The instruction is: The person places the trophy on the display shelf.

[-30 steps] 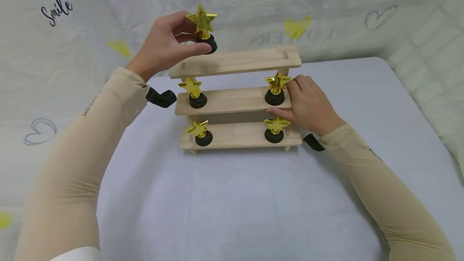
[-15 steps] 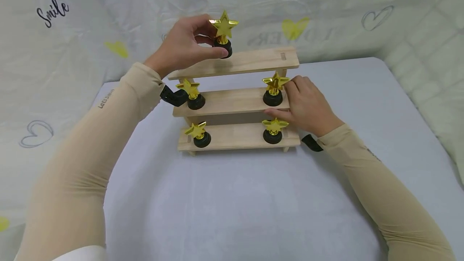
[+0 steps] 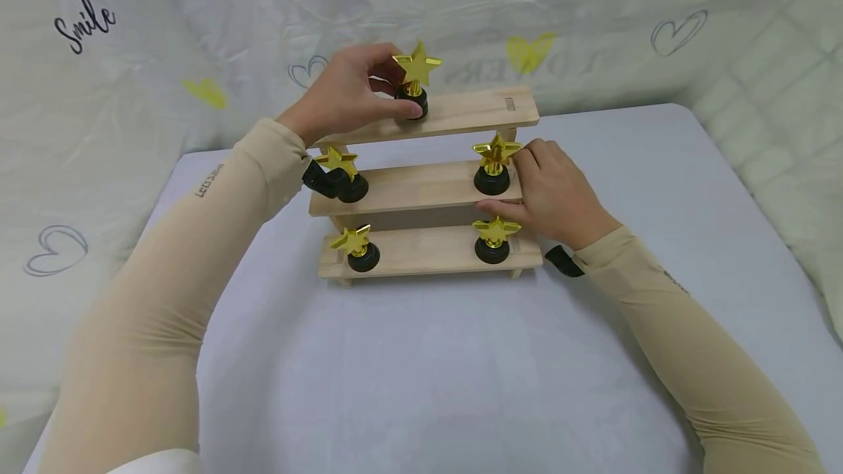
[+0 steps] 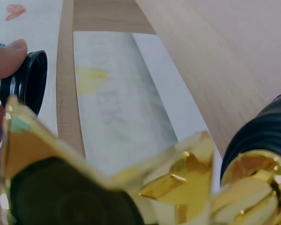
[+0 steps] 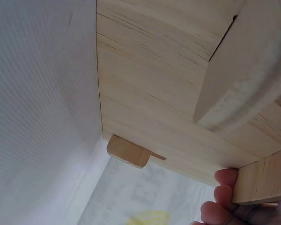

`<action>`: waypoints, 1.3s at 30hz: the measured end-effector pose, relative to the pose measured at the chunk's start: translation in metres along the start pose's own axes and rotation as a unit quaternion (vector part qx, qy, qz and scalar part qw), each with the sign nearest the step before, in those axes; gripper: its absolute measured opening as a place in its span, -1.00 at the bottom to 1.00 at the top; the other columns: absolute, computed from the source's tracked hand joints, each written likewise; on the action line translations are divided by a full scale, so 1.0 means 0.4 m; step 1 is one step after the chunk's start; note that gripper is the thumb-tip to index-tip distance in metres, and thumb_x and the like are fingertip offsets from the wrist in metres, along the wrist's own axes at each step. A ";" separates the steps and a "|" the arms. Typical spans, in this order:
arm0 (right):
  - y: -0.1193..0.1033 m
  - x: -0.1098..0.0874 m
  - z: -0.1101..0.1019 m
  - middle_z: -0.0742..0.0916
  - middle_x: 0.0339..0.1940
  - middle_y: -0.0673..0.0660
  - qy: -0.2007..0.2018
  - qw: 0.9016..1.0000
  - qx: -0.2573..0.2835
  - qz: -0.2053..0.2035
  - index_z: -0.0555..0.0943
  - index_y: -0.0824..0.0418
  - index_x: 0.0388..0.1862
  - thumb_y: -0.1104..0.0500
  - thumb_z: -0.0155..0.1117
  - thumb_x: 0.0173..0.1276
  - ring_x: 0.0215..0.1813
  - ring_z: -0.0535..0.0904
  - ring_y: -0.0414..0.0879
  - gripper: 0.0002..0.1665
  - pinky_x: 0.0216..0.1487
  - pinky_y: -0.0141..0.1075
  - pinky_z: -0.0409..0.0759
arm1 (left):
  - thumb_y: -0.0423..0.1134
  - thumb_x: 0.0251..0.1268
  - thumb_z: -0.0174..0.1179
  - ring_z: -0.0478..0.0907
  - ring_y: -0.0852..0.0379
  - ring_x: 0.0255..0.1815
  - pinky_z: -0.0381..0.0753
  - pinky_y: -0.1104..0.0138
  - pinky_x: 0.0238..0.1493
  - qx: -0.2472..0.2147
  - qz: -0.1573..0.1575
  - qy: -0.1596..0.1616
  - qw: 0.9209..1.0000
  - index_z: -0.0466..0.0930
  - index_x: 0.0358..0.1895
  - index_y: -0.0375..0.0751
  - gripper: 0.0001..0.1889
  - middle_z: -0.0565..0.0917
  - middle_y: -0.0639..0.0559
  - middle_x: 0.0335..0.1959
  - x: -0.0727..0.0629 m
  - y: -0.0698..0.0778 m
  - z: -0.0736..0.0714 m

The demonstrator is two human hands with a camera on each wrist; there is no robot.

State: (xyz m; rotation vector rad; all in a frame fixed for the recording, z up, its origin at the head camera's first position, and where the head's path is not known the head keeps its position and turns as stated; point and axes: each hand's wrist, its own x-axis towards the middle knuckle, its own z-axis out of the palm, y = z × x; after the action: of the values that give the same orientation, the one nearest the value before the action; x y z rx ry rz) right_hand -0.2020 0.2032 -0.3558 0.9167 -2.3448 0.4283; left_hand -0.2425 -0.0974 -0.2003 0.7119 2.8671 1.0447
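Observation:
My left hand (image 3: 358, 90) pinches the black base of a gold star trophy (image 3: 418, 66), thumb in front. It is upright, its base right at the top board (image 3: 474, 108) of a three-tier wooden stand, left of the middle. In the left wrist view that black base (image 4: 37, 84) shows beyond the fingers, its underside facing the camera. My right hand (image 3: 560, 192) grips the right end of the middle board (image 3: 421, 185), thumb at the front edge. In the right wrist view its fingertips (image 5: 225, 178) curl around a wooden piece of the stand.
Two star trophies stand on the middle board, left (image 3: 339, 159) and right (image 3: 494, 156). Two more stand on the bottom board, left (image 3: 354, 241) and right (image 3: 494, 232). The left wrist's black camera mount (image 3: 323, 180) overlaps the middle-left trophy. A white-covered table (image 3: 421, 371) carries the stand; printed cloth hangs behind.
My left hand has carried its trophy rightward and then down to the top board. My right hand keeps its grip on the stand. The view has shifted slightly.

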 end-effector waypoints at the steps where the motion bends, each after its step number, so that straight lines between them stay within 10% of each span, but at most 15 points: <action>1: 0.000 0.000 0.000 0.52 -0.35 0.34 0.000 1.000 -0.001 -0.001 0.51 0.53 -0.23 -0.76 -0.41 0.31 -0.27 0.42 0.21 0.31 -0.21 0.01 0.48 | -0.11 0.17 0.53 0.66 0.22 0.06 0.64 0.39 0.35 0.003 -0.002 -0.002 1.000 0.62 0.13 -0.10 -0.53 0.67 0.03 -0.01 0.000 0.000 0.000; 39: -0.001 0.001 0.012 0.51 -0.38 0.33 0.011 1.000 -0.001 -0.020 0.50 0.53 -0.22 -0.72 -0.29 0.35 -0.30 0.39 0.20 0.26 -0.25 -0.03 0.45 | -0.09 0.11 0.58 0.68 0.16 0.18 0.65 0.33 0.35 -0.020 -0.057 -0.037 0.997 0.54 0.26 -0.08 -0.37 0.69 0.00 0.12 -0.011 -0.038 -0.001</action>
State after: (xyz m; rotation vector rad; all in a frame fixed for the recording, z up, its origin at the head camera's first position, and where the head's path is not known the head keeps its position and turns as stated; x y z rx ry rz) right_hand -0.2039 0.2003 -0.3593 0.9509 -2.3029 0.4188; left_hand -0.2449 -0.1097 -0.2099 0.5633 2.7798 1.0345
